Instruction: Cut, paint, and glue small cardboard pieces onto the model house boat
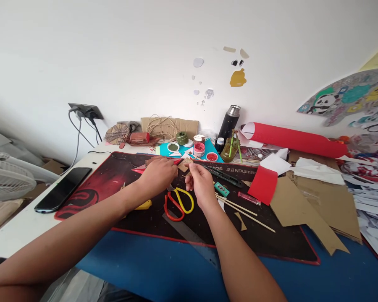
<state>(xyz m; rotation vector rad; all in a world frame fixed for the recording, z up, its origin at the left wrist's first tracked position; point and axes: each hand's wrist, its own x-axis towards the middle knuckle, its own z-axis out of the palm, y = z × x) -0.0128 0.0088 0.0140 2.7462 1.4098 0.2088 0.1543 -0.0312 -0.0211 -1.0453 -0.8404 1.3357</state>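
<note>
My left hand is over the dark mat, its fingers curled down at a red pointed piece; what the fingertips grip is hidden. My right hand is closed in a pinch at the edge of a small brown cardboard piece, which lies between the two hands. Scissors with one red and one yellow handle lie just below the hands. A yellow-handled tool is partly covered by my left forearm. Right of my right hand are a black cutter and a teal box.
Open paint jars and a black flask stand behind the hands. Wooden sticks, a red paper piece and cardboard lie right. A metal ruler crosses the front edge. A phone lies left.
</note>
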